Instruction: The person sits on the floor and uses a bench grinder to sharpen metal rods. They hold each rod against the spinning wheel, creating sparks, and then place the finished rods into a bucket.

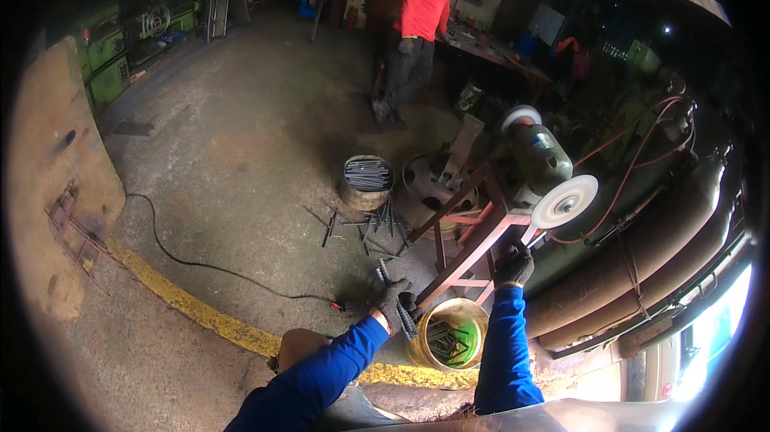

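Note:
My right hand, in a dark glove, is closed just below the near wheel of a bench grinder. A pale, shiny short metal rod appears to stick up from its fingers toward the wheel's lower edge. Lower and to the left, my gloved left hand is wrapped round a bunch of dark metal rods, whose ends show above and below the fingers. Beside that hand stands a yellowish bucket with several metal rods inside.
A red stand carries the grinder. Beyond it, a round tin holds many dark rods, with others loose on the floor. Large gas cylinders lie at right. A black cable crosses the floor. A person in red stands further back.

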A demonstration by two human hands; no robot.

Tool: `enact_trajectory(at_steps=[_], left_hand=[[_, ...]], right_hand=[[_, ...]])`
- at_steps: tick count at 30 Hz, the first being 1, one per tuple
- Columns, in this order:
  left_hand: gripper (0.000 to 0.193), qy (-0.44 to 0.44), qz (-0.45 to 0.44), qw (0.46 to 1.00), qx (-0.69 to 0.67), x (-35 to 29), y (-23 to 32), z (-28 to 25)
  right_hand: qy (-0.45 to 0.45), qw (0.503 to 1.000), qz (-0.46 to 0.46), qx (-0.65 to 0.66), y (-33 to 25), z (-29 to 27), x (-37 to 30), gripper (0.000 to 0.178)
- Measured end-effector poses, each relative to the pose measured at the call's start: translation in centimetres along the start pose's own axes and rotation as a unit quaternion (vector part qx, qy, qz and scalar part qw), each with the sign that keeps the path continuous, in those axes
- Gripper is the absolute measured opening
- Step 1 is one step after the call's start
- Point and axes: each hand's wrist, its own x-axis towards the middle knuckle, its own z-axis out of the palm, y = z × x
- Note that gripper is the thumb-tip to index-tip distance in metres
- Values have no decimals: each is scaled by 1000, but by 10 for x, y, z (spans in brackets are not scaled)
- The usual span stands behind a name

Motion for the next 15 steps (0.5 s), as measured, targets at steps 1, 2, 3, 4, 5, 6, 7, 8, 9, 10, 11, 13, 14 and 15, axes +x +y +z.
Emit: enact_trajectory(at_steps=[1, 2, 3, 4, 5, 6, 7, 8, 9, 10, 11, 13, 14, 15], left_hand=[[18, 5, 12, 1000, 18, 7, 0, 1], [19, 10, 24, 999, 37, 19, 2, 1], [20, 23, 27, 998, 59, 25, -4, -5], [24, 11, -7, 999, 44, 11, -2, 7], [28, 12, -11, 999, 42, 4, -1, 11], [21, 18, -4, 999, 45, -5, -1, 12], [16, 23, 5, 999, 48, -12, 3, 14], [14, 31, 15, 998, 55, -14, 5, 14], [13, 38, 28, 997, 63, -15, 5, 16], [12, 68, 12, 996, 60, -23, 5, 27], [14, 45, 9, 996, 73, -22, 7, 23], [13, 35, 1, 996, 80, -24, 5, 30], [13, 36, -9, 996, 84, -21, 3, 32], [13, 39, -16, 995, 88, -21, 2, 32]], right_hand=[[-9, 983, 69, 171, -5, 0, 10, 24], [-14, 932, 133, 338, -12, 1, 24, 20], [-18, 849, 200, 490, -14, 4, 30, 17], [-8, 739, 261, 621, -7, 2, 32, 13], [-13, 669, 278, 689, 7, 2, 28, 14], [-15, 591, 297, 750, 21, 3, 25, 15], [-31, 590, 282, 756, 26, 3, 17, 17], [-45, 590, 265, 761, 31, 0, 10, 19], [-43, 666, 195, 719, 30, -1, 1, 18], [-27, 733, 127, 668, 32, -4, -8, 17], [-48, 687, 141, 711, 21, -9, -13, 19], [-73, 632, 152, 756, 7, -23, -19, 25], [-85, 616, 140, 771, 8, -28, -21, 23], [-100, 597, 130, 785, 5, -33, -25, 21]])
